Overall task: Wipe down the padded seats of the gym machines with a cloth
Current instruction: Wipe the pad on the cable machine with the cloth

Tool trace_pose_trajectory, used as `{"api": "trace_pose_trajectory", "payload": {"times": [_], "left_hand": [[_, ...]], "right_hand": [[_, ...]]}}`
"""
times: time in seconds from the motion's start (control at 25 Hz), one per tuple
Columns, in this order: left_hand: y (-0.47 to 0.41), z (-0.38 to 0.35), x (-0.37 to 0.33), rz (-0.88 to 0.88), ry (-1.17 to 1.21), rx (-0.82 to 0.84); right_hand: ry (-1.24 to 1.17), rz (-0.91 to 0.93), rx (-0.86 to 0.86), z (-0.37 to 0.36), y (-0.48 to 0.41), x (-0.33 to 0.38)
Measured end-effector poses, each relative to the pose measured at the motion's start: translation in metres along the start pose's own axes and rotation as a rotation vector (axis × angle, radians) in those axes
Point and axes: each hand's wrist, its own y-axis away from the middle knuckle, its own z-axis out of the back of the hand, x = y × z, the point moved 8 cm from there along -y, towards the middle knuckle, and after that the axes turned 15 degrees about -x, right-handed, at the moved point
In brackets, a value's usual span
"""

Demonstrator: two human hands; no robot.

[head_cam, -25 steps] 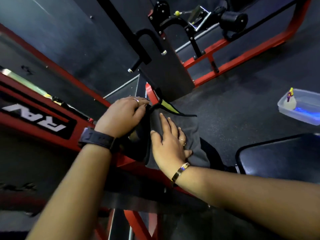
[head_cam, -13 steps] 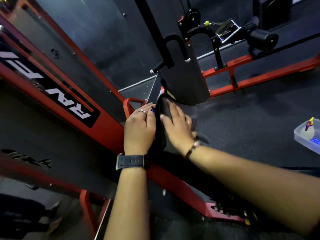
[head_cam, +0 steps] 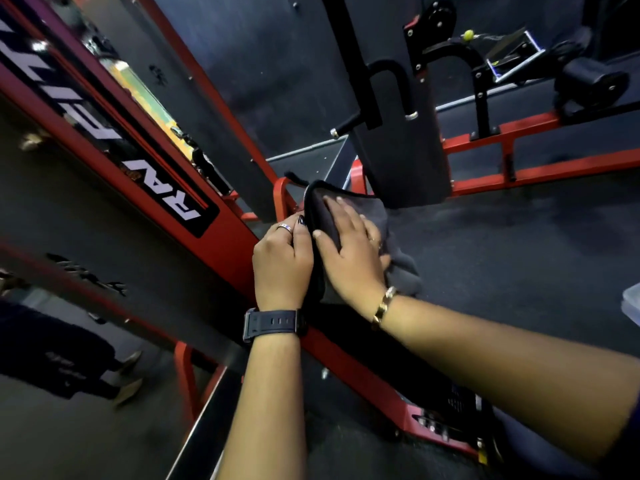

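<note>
Here, the dark grey cloth is what I look at first: it lies draped over the far end of the padded seat, folded over the seat's left edge and bunched at its right edge. Most of the seat is hidden beneath it; only a black strip shows at the near end, between the two wrists.

The right hand lies flat on top of the cloth, fingers straight and slightly spread, palm pressing down; it holds nothing in a curl. The left hand sits at the seat's left edge, touching the right hand's thumb side, with its fingers curled in against the cloth's fold and gripping it there. I cannot tell whether it also grips the padding beneath.

A ring shows on one left finger, a dark watch on the left wrist and a gold bracelet on the right wrist.

Just beyond the cloth's far edge a black back pad stands tilted. To the left a red frame beam runs diagonally, carrying white lettering. Further right, more red bars cross the dark floor, with a black roller pad and a small yellow knob near the top. A clear plastic tub is cut off by the right border of my view.
</note>
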Motion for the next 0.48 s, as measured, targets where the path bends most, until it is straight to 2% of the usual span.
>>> {"api": "trace_pose_trajectory", "payload": {"times": [0.12,0.24,0.36,0.48], "left_hand": [[0.001,0.002,0.006,0.059,0.004,-0.039],[0.01,0.007,0.002,0.041,0.034,-0.085],[0.025,0.011,-0.002,0.006,0.027,-0.173],[0.047,0.016,0.006,-0.004,-0.019,-0.384]], "right_hand": [[0.036,0.141,0.026,0.005,0.028,-0.012],[-0.024,0.065,0.038,-0.004,-0.028,-0.021],[-0.075,0.049,0.158,-0.024,-0.069,-0.012],[-0.014,0.34,0.208,-0.03,-0.065,0.005]]}}
